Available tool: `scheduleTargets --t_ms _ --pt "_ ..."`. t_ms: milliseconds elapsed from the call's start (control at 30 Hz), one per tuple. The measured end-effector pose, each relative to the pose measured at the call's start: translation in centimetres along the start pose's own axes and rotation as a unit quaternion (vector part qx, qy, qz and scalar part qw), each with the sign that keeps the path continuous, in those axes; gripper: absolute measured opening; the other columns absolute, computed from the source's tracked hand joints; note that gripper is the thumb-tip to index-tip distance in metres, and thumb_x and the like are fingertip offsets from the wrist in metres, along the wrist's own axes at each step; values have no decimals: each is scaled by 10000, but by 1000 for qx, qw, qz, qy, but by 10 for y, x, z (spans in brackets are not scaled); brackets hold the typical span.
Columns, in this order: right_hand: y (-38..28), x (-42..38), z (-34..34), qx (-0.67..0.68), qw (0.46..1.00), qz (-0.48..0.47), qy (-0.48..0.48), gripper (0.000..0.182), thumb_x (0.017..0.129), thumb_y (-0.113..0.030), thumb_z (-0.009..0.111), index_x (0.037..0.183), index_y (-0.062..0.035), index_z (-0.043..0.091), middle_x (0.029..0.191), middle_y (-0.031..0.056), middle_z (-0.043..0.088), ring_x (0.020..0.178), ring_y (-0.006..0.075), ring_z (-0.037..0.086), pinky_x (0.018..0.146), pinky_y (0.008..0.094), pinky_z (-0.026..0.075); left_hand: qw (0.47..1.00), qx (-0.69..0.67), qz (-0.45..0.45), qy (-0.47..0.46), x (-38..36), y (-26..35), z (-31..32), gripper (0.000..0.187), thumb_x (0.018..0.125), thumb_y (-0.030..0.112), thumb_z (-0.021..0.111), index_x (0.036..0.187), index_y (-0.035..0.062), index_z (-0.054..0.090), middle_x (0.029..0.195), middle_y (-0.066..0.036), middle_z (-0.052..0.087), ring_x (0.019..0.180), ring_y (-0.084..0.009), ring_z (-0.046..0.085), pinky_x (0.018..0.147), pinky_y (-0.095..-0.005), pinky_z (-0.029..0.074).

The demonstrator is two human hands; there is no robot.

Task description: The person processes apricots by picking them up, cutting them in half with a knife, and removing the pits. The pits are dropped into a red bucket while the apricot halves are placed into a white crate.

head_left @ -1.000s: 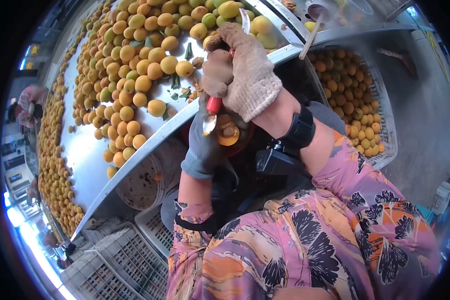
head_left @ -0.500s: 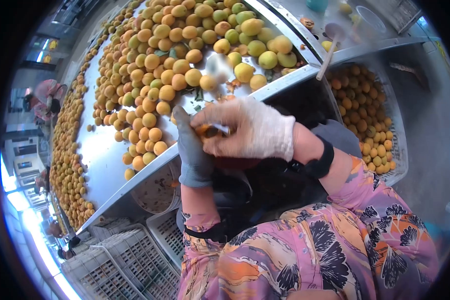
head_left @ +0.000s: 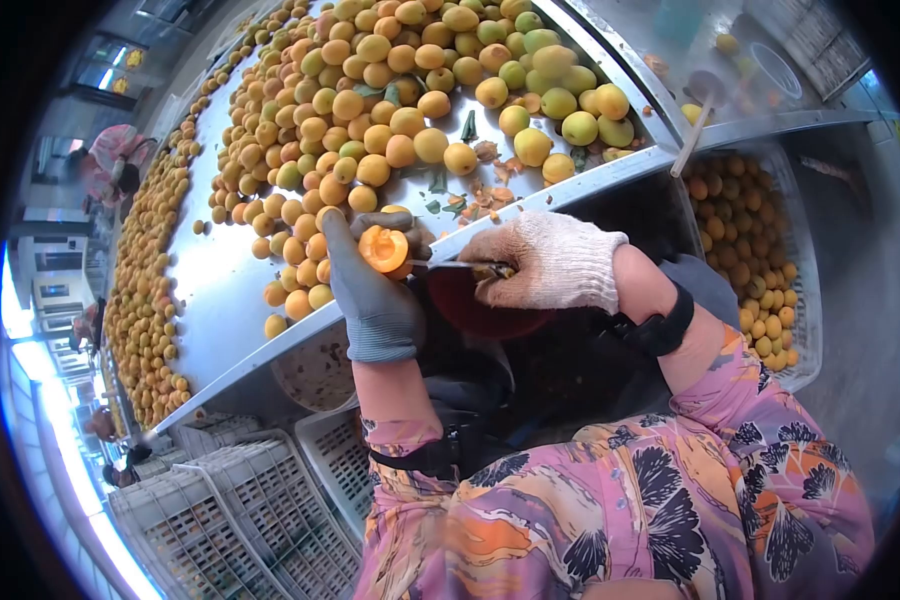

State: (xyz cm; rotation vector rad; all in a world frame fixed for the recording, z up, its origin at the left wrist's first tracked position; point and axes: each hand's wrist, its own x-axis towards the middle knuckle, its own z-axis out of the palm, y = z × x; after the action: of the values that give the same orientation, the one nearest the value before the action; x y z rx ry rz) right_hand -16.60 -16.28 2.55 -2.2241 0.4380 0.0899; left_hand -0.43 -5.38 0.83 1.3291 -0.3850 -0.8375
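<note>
My left hand (head_left: 370, 280), in a grey glove, holds a cut apricot (head_left: 383, 249) with its orange inside and hollow facing up, near the metal table's edge. To its right, my right hand (head_left: 540, 262), in a stained white knit glove, is closed on a small knife (head_left: 490, 269). The knife's thin blade points left, its tip close to the apricot. Many whole apricots (head_left: 400, 150) lie on the metal table (head_left: 198, 290) beyond my hands, with orange scraps (head_left: 490, 198) and leaf bits near the edge.
A crate of apricots (head_left: 808, 300) stands at the right. White plastic crates (head_left: 240, 500) are at the lower left, beside a bucket (head_left: 315, 375) under the table. A red container (head_left: 485, 310) sits below my hands. Another person (head_left: 115, 165) is at the far left.
My right hand has moved right, away from my left hand, with the knife now visible. The apricot's open orange inside now shows in my left hand. The view has shifted slightly.
</note>
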Motion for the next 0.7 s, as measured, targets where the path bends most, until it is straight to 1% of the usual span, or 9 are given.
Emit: scheduleTargets --t_ms 167,200,300,400,433,500,567,633,700 --pt "6 13 12 69 986 -11 153 328 840 -216 656 1127 -58 634 945 113 685 895 248 665 833 331 502 993 -25 44 107 1 17 -8 551 984 499 375 880 9 605 741 -97 610 626 -178 576 593 -285 476" --pt "8 16 11 181 968 -13 172 295 844 -229 630 1077 -50 648 917 128 687 861 240 669 813 331 511 991 36 119 56 12 4 -42 261 966 166 531 1186 46 458 1057 -95 588 778 -160 598 643 -266 533" --pt "2 14 -3 320 927 -8 194 320 864 -284 619 1065 -38 650 835 83 679 759 144 645 745 284 519 991 -73 42 106 -1 47 -49 353 986 337 476 1053 1 559 980 -103 605 836 -177 601 664 -284 535" --pt "-2 4 -15 430 871 131 197 367 868 -293 620 1136 -42 619 814 96 670 764 158 645 726 301 522 970 210 65 105 3 66 -94 469 966 418 452 900 -9 633 797 -110 643 692 -205 617 630 -294 499" --pt "1 6 -12 434 869 127 199 367 868 -293 620 1136 -42 619 814 96 670 764 158 645 726 301 522 937 340 57 57 6 72 -116 488 945 437 460 880 -9 648 804 -137 667 664 -221 638 624 -302 508" --pt "7 7 -9 291 903 105 299 351 865 -276 611 1120 -34 612 792 131 661 779 225 660 737 343 520 675 735 -66 -1 -7 83 -132 506 909 482 492 924 14 684 883 -186 689 780 -290 672 726 -359 517" --pt "14 7 -7 241 919 107 294 344 853 -246 603 1122 -31 611 835 174 653 838 304 659 774 380 510 449 869 -195 -77 -26 84 -129 521 873 527 527 1050 61 680 996 -203 673 934 -338 657 831 -400 498" --pt "21 9 -2 171 940 44 293 389 890 -231 640 1225 -48 572 779 53 618 550 85 540 503 234 463 468 867 -132 -110 -21 67 -184 518 866 520 544 1082 66 670 1026 -198 670 973 -342 646 847 -408 493" --pt "17 5 -4 197 946 57 252 406 886 -180 626 1265 -49 557 800 63 616 640 115 585 562 261 496 577 812 -43 -72 -23 67 -173 509 851 481 588 1164 84 639 1091 -186 659 1013 -347 633 878 -416 484"
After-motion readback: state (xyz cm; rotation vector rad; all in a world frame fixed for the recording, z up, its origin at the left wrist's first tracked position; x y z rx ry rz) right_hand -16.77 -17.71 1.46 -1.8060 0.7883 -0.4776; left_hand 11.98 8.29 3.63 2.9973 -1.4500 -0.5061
